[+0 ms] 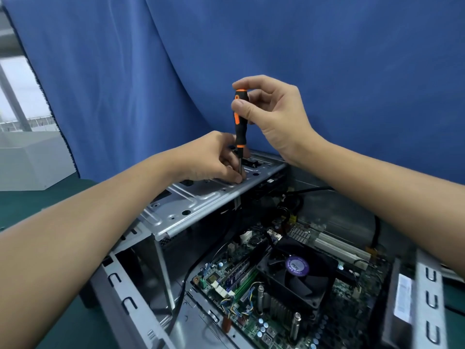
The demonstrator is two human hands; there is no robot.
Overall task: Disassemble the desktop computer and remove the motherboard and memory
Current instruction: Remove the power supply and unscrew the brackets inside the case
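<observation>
An open desktop case [130, 295] lies on its side on the table. Inside it the green motherboard [254, 321] carries a black CPU fan [297, 273] and memory sticks [241, 275]. A silver metal drive bracket [191, 200] spans the top of the case. My right hand [274, 117] pinches the top of an upright black-and-orange screwdriver [239, 119]. My left hand [214, 157] pinches the screwdriver's shaft near its tip, which meets the bracket. The screw itself is hidden by my fingers.
A blue cloth [302, 46] hangs right behind the case. The table has a green mat [30, 200]. A grey box [27, 162] stands at the far left. Black cables [297, 195] run through the case above the motherboard.
</observation>
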